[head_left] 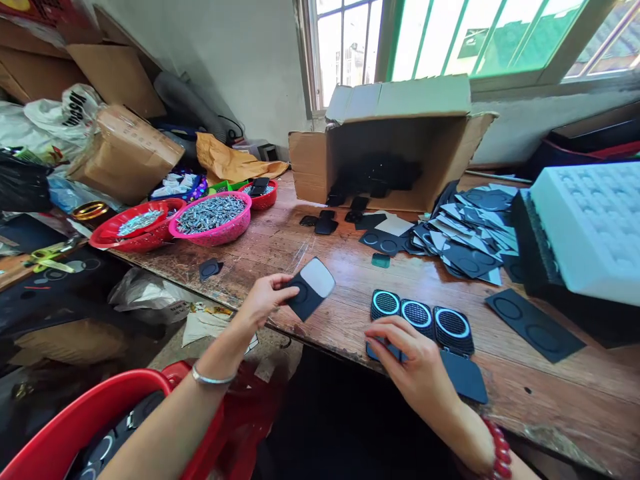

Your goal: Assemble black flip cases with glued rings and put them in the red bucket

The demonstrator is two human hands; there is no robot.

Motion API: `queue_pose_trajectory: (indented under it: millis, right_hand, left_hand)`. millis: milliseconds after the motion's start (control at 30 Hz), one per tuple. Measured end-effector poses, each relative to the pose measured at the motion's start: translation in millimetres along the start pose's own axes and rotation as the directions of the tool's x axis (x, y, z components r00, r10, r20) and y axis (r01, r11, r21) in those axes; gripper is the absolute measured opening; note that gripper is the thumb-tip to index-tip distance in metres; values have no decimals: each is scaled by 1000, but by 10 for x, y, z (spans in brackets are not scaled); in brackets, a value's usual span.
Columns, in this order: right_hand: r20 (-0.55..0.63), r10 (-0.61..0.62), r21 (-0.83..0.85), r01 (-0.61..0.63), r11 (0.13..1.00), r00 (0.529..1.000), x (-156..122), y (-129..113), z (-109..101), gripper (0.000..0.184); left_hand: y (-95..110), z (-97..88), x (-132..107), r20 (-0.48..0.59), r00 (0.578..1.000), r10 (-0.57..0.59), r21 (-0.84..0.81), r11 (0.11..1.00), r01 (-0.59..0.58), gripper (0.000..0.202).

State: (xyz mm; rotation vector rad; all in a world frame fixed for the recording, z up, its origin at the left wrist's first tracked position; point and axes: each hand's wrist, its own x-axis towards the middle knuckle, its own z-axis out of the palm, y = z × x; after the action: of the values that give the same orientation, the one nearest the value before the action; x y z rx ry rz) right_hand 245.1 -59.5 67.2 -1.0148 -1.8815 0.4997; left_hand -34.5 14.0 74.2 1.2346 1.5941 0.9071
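Your left hand (264, 300) pinches the dark ringed sheet (309, 304) at its edge above the worktop (345, 280); your right hand (407, 352) curls narrow, its grip unclear. The sheet seems light, thin, easily creased: best held by its edges.

On my feed, daylight streams from the window (453, 40) behind the bench (273, 243), its panes blown out to white and pale green, leaving a soft sheen on the wood. I find deep shadow inside the carton (307, 167) and below the bench's near edge, while the hands (410, 350) read clearly. Wide-angle stretch skews the margins, and the bags (75, 113) at far left look softer.
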Motion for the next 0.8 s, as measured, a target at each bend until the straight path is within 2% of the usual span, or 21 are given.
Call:
queue_pose_trajectory:
  millis: [100,200,300,433,533,667,733,800]
  right_hand:
    - [-85,-158,-67,153,986,984,151,-84,139,18]
    - [-85,-186,-138,173,975,979,267,-49,240,19]
    - [2,-149,-116,149,982,989,308,30,258,16]
    - [110,-83,-93,94,991,990,289,56,251,20]
    - [67,-184,-181,193,964,981,243,20,296,23]
    - [64,-406,-307,405,861,912,142,-7,355,26]
    - [90,-467,-285,472,834,880,74,-13,361,27]
    - [99,-482,-228,492,841,870,4,-37,351,30]
  left_hand:
    - [78,380,-305,168,986,13,-160,987,15,47]
    - [148,608,-498,277,959,54,-286,958,28,34]
    - [194,667,-584,298,948,116,-300,954,-22,32]
    - [195,649,-604,334,928,167,-223,970,-95,37]
    - [146,666,-573,268,954,135,-243,968,-68,42]
    - [41,682,-483,178,983,52,-268,963,-2,39]
    - [-24,633,-403,126,992,8,-237,971,22,43]
    - [-97,524,-288,56,998,-26,-208,977,37,49]
